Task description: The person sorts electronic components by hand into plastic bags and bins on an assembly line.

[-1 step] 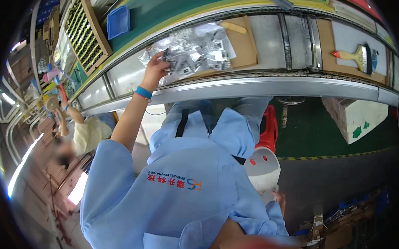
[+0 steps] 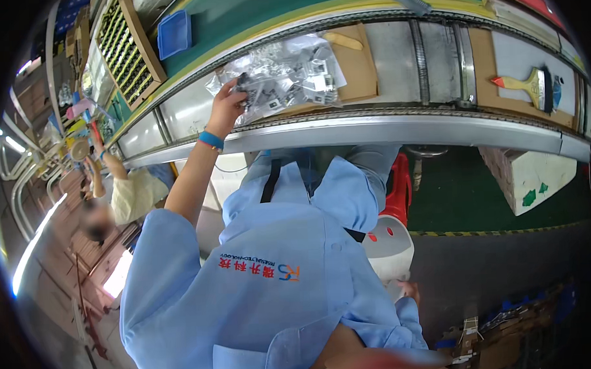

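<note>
1. Plastic bags [image 2: 298, 70] of small parts lie partly on cardboard [image 2: 360, 78]
2. My left hand [image 2: 228, 107] curls at their left edge, grip unclear
3. My right hand [image 2: 410, 290] is beside the white seat [image 2: 390, 249]; I can't tell its grip

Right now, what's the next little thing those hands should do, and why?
Perhaps bring the right hand up to steady the right side of the clear plastic bags. The left hand is alone at their left edge, while the right is down near the red-and-white seat. The plastic looks loose and crinkled, so it might slide about.
</note>
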A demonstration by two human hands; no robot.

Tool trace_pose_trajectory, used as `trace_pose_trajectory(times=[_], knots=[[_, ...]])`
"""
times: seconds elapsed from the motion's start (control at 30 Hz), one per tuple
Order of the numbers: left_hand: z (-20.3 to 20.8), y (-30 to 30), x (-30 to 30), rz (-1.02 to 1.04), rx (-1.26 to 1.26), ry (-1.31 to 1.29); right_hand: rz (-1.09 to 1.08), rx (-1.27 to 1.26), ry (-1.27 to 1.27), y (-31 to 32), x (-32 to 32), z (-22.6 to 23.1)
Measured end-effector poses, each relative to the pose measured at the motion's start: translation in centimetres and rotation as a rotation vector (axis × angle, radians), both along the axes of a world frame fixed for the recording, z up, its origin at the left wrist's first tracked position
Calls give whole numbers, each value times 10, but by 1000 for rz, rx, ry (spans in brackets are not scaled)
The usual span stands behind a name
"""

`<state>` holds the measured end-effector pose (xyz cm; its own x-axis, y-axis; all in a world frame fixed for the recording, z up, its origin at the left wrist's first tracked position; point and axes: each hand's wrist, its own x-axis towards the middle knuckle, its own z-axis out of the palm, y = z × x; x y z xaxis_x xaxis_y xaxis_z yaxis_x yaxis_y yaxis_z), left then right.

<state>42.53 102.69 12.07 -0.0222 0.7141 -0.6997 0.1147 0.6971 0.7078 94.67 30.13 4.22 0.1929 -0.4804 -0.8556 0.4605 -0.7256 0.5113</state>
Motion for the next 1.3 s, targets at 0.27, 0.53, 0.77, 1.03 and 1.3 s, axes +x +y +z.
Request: trace_pose_trajectory(times=[0.27,0.53,0.77,1.03,1.3], knots=[[87,10,74,77,31,-257,164,529,337,19,-72,-6],[107,48,5,-18,293,-323,-497,260,-2,299,-143,43],[82,69,-16,44,333,-350,-442,540,130,374,-138,13],[43,76,8,171,287,-387,-66,1021,161,478,-158,51],[27,78,21,175,300,-384,-559,1144,-57,420,-166,78]])
